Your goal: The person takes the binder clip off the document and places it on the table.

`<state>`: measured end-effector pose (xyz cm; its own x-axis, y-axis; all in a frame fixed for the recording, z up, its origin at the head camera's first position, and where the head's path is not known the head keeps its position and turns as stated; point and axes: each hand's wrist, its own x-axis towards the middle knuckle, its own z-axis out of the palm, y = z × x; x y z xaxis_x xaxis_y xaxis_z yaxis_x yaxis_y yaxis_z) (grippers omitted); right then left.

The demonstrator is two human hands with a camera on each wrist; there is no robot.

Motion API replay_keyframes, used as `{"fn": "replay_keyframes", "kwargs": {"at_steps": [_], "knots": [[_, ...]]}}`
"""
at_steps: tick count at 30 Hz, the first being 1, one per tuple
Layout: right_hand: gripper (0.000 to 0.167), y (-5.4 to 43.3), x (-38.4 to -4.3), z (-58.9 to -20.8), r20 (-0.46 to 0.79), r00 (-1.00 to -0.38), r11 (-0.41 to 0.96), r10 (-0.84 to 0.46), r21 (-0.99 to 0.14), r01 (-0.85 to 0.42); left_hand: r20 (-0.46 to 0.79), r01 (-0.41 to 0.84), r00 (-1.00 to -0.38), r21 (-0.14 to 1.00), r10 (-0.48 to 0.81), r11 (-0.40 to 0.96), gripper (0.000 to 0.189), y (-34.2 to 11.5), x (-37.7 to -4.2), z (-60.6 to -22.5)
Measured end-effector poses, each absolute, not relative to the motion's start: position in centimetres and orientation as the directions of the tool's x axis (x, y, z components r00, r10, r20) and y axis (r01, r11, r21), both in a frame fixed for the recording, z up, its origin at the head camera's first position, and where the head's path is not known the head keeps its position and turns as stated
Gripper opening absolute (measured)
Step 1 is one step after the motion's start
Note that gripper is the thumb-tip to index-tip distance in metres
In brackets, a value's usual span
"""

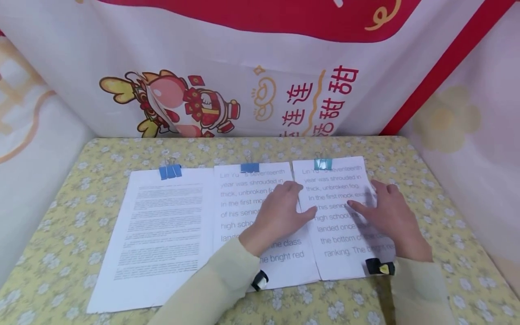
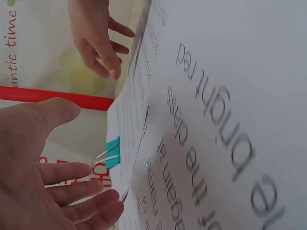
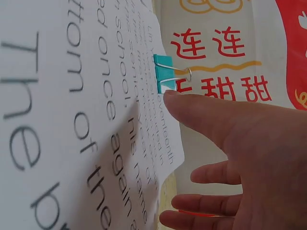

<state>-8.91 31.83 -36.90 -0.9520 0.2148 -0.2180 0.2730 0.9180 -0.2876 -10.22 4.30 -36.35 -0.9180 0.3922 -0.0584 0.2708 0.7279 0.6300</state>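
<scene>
Three stacks of printed paper lie side by side, each with a binder clip at its top edge. My left hand (image 1: 280, 210) is over the right part of the middle paper stack (image 1: 252, 271), its thumb and fingertips reaching the left edge of the right paper stack (image 1: 337, 266). Along that stack's right edge is my right hand (image 1: 387, 212), thumb pointing inward across the print. Both hands have spread, relaxed fingers with nothing between them. A teal binder clip (image 1: 322, 164) grips the right stack's top, beyond both hands; it also shows in both wrist views.
The left paper stack (image 1: 158, 225), in smaller print, carries a blue binder clip (image 1: 170, 171). Another blue clip (image 1: 249, 167) sits on the middle stack. Beneath is a yellow floral tablecloth (image 1: 459, 253). A printed white and red curtain (image 1: 227, 54) hangs behind the table.
</scene>
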Motion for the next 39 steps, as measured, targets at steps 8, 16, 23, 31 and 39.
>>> {"fn": "replay_keyframes", "kwargs": {"at_steps": [8,16,23,31,39], "knots": [[0.109,32.4,-8.8,-37.3,-0.266,-0.936,0.904,0.233,-0.295,0.309,-0.176,0.121,-0.92,0.721,0.349,0.682,0.071,6.6,-10.5,-37.1],[0.107,32.5,-8.9,-37.4,-0.286,-0.921,0.878,0.266,-0.324,0.354,-0.264,-0.088,-0.938,0.808,0.225,0.583,0.084,8.0,-11.0,-37.0],[0.1,32.3,-9.1,-37.7,-0.325,-0.895,0.834,0.306,-0.362,0.417,-0.333,-0.184,-0.922,0.825,0.196,0.534,0.094,9.1,-11.1,-36.5],[0.09,32.1,-9.3,-37.7,-0.298,-0.889,0.802,0.347,-0.398,0.446,-0.368,-0.263,-0.915,0.856,0.167,0.444,0.1,9.5,-10.9,-36.3],[0.084,32.9,-9.4,-37.6,-0.366,-0.846,0.738,0.389,-0.426,0.523,-0.34,-0.249,-0.927,0.873,0.156,0.42,0.094,9.6,-11.0,-36.5]]}}
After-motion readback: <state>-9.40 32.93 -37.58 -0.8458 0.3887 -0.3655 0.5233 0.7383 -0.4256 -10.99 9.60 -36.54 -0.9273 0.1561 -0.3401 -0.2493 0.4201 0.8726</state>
